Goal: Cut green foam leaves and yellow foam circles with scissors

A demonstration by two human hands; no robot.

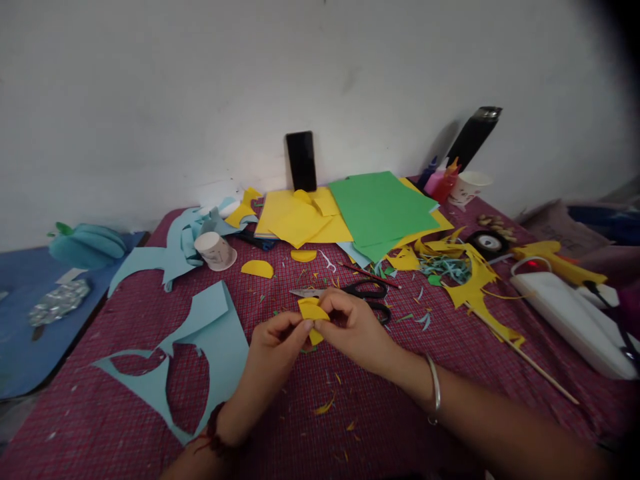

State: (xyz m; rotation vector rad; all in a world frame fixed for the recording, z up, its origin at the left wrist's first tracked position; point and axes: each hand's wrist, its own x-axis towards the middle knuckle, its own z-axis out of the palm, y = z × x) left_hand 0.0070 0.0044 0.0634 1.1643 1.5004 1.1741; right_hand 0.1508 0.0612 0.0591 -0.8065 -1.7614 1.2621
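Between my two hands is a small piece of folded yellow paper. My left hand pinches its lower left edge with thumb and forefinger. On its other side my right hand grips it with thumb and fingers, hiding part of it. Just behind my right hand lie black-handled scissors, their blades pointing left and partly covered. Two yellow half-round paper pieces rest beyond my hands: one half-round piece to the left, another half-round piece nearer the middle.
Cut blue paper lies at left near a paper cup. Green sheets and yellow sheets are stacked at the back, before a phone. At right are a pencil, yellow scraps and a white power strip.
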